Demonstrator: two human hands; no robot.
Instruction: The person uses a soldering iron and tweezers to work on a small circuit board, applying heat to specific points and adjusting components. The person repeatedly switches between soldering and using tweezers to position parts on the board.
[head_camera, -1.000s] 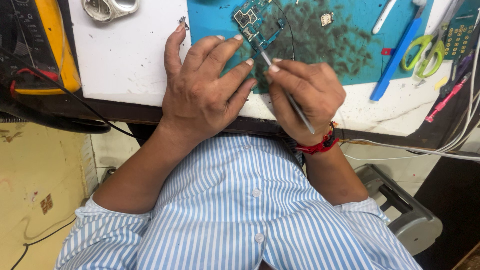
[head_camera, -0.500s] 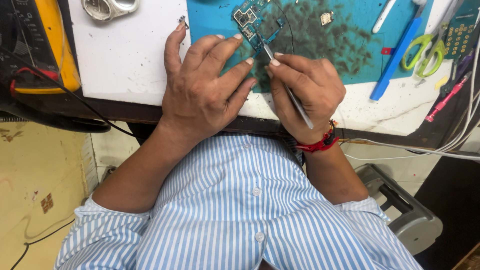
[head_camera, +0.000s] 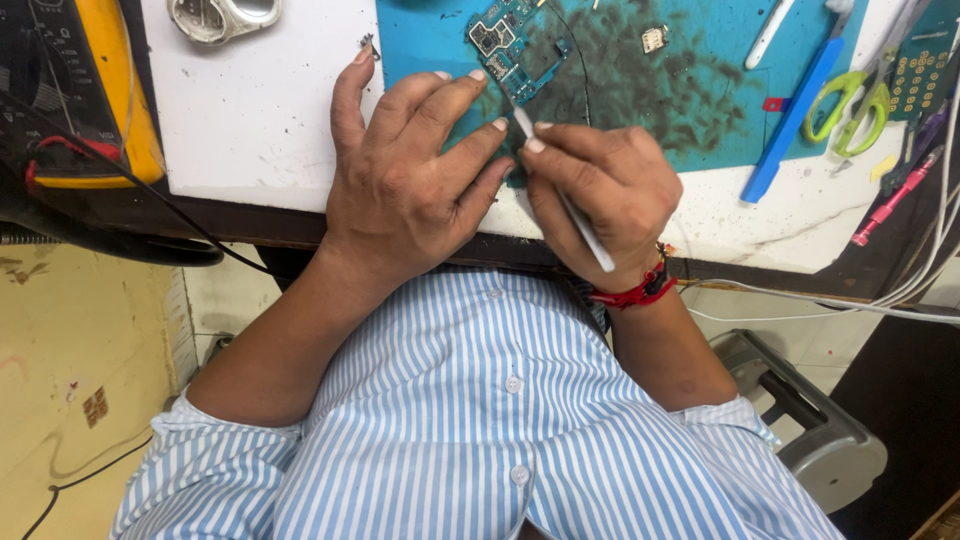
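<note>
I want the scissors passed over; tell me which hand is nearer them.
Right. The right hand sits at the mat's middle, beside the scissors; the left hand lies farther off.

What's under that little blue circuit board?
The circuit board lies on a teal work mat smudged with dark marks, which lies on the white table. The left hand and right hand cover the board's near edge, so the mat there is hidden.
</note>
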